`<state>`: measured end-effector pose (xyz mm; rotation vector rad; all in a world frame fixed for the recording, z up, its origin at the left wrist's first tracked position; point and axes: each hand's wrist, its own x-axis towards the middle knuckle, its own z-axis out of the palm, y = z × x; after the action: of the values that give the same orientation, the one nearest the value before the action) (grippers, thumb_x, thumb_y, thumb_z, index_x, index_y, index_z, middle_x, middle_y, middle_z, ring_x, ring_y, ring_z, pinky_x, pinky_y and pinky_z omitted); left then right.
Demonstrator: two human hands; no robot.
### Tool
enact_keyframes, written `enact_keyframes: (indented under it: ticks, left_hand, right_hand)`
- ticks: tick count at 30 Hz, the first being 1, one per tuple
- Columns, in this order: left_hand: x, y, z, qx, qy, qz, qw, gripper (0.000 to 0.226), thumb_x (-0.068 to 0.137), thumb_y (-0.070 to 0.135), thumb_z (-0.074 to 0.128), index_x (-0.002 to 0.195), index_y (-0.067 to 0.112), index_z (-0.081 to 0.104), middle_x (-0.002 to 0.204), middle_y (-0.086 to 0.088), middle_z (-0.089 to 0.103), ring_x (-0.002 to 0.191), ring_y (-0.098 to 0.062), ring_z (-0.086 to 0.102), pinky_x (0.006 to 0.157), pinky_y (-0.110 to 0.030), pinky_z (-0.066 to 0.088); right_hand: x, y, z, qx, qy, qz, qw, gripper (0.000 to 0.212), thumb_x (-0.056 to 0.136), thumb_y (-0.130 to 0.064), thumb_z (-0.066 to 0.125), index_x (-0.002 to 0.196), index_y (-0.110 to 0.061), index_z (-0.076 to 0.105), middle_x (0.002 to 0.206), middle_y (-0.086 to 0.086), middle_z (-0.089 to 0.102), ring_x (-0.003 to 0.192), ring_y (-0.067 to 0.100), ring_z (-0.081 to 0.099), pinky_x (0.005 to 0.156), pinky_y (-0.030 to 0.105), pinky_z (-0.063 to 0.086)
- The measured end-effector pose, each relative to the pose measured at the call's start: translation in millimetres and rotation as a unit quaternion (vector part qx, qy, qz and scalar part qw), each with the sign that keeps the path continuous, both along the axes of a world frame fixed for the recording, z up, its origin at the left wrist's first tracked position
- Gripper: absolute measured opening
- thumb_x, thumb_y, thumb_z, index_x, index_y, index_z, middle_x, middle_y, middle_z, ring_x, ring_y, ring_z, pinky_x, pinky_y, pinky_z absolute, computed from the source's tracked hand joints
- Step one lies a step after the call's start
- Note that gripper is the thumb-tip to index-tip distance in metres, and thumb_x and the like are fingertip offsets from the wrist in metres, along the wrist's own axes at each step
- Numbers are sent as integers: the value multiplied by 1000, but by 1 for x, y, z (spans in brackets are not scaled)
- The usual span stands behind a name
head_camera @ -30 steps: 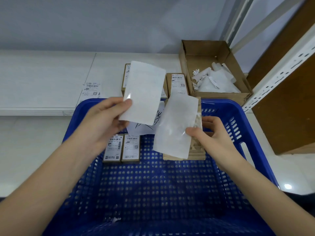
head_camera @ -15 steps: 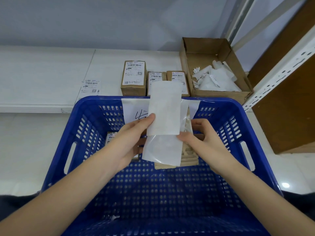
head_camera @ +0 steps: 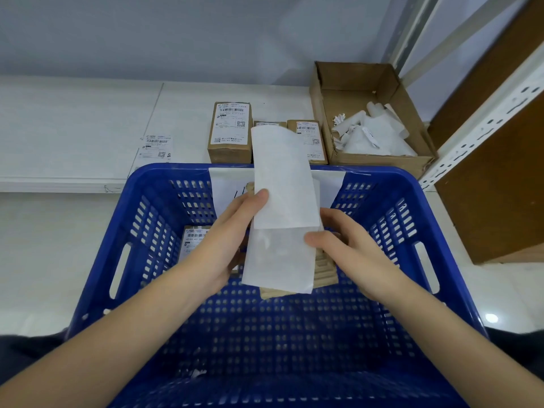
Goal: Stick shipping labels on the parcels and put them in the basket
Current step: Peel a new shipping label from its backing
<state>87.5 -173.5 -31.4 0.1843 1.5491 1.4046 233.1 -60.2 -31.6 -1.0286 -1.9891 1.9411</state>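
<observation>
Pinching the thin white label sheet (head_camera: 284, 178) above the blue plastic basket (head_camera: 459, 260), the left hand's (head_camera: 226, 245) grip seems apt for limp, light paper, while the right hand's (head_camera: 350, 248) grip clasps the stiff small brown cardboard parcel (head_camera: 325, 267) with its glossy backing paper (head_camera: 278, 260).

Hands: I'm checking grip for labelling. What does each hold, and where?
Left hand pinches white sheet at its left edge; right hand grips parcel's right side.

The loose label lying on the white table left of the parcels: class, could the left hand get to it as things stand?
Probably not yet: the left hand is pinching a peeled label; otherwise the way to the loose label looks clear.
</observation>
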Motion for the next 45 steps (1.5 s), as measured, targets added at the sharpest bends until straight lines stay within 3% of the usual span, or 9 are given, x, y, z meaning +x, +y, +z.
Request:
enact_keyframes:
  ticks: [5,8,10,13,15,17,32,41,45]
  left_hand:
    - [-2,0,2,9,18,13,1000,42,86,58,55,119,33,59,108,9,71,99,-16,68,88,-38,53]
    - [-3,0,3,10,25,38,999,42,86,58,55,119,31,57,108,8,71,95,-15,68,78,-35,54]
    - [-3,0,4,13,29,53,998,43,86,59,54,120,32,57,109,7,70,96,-15,68,77,-35,54]
    - [-1,-1,5,21,52,67,996,41,87,57,54,119,31,56,105,7,71,87,-12,71,72,-33,55]
    - [1,-2,6,25,59,64,996,43,86,58,55,120,31,55,104,7,71,86,-11,71,70,-32,55]
    - [1,-2,6,28,61,69,995,43,85,58,55,119,31,56,105,9,71,89,-10,70,70,-31,53]
    - [-2,1,7,40,104,90,990,42,85,45,62,123,30,53,100,4,69,77,-4,68,61,-22,51]
    - [-15,0,12,44,67,121,989,39,86,47,62,118,26,56,99,3,70,75,-10,70,59,-28,54]
    - [-19,1,13,47,70,130,988,37,85,44,64,117,26,57,99,3,70,74,-9,71,56,-25,55]
  right_hand:
    - [0,-1,3,39,16,1,999,49,85,-37,61,132,-25,48,123,-13,59,108,2,59,80,16,52]
    - [2,-7,4,164,46,-59,984,57,73,-54,64,122,-27,48,122,-18,54,116,-1,53,93,20,49]
    - [5,-10,7,320,92,-74,940,56,78,-53,67,121,-22,51,124,-12,52,117,2,51,96,20,46]
    - [6,-13,5,546,138,-14,827,54,82,-49,65,118,-10,59,124,7,57,115,15,52,95,24,44]
    - [5,-17,-1,632,147,32,760,49,86,-47,64,117,-10,60,121,9,62,112,21,54,91,33,46]
    - [5,-22,-7,665,141,63,731,41,89,-42,64,113,-9,66,118,5,66,111,22,57,85,38,48]
    - [8,-23,-6,667,147,56,729,13,90,-20,68,97,-13,76,103,-5,73,86,15,68,76,34,49]
    - [16,-22,-3,710,161,79,681,9,84,-7,72,92,-9,76,97,-1,74,80,15,68,75,35,51]
    - [12,-22,-6,679,142,86,715,10,88,-17,69,91,-11,76,97,-1,72,85,18,67,74,36,50]
